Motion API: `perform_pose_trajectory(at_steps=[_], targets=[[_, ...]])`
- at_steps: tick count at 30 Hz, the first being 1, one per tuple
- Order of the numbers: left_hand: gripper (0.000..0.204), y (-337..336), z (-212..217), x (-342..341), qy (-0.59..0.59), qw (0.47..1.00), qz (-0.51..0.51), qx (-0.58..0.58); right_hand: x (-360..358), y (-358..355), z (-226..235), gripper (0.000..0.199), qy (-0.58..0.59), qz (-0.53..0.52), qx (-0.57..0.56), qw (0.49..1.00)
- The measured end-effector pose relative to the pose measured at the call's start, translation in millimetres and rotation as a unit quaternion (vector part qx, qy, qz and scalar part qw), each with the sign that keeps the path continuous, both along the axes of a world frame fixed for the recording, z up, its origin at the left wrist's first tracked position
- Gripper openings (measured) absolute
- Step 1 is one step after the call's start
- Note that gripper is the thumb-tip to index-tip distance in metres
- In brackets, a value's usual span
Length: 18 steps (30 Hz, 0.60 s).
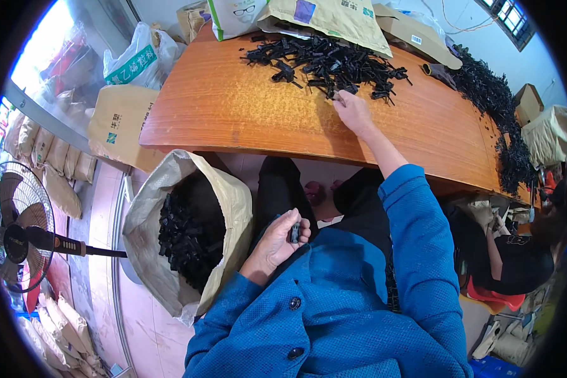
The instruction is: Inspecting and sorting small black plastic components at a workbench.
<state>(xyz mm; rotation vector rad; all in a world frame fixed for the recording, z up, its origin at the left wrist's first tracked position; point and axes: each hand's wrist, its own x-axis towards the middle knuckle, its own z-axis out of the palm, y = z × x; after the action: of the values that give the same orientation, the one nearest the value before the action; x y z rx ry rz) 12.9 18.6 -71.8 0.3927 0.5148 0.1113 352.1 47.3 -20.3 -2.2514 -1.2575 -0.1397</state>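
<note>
Fingers of the right hand look drawn together, their hold unclear, at the near edge of the pile of black parts strewn every which way across the worktop, while the left hand, farther from that pile, curls around a black part.

Black parts; orange-brown table; beige sack; blue jacket.
</note>
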Motion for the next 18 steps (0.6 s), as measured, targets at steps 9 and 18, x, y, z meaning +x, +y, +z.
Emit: perform_pose_trajectory(at_steps=[9, 18], targets=[[0.054, 15.9, 50.7, 9.7, -0.068, 0.962, 0.075, 0.253, -130.8, -83.3, 14.7, 0.006, 0.418, 0.214, 0.084, 0.879], [0.058, 2.3, 51.5, 9.3, -0.047, 0.960, 0.069, 0.266, -197.6, -135.7, -17.7, 0.006, 0.476, 0.257, 0.123, 0.832]])
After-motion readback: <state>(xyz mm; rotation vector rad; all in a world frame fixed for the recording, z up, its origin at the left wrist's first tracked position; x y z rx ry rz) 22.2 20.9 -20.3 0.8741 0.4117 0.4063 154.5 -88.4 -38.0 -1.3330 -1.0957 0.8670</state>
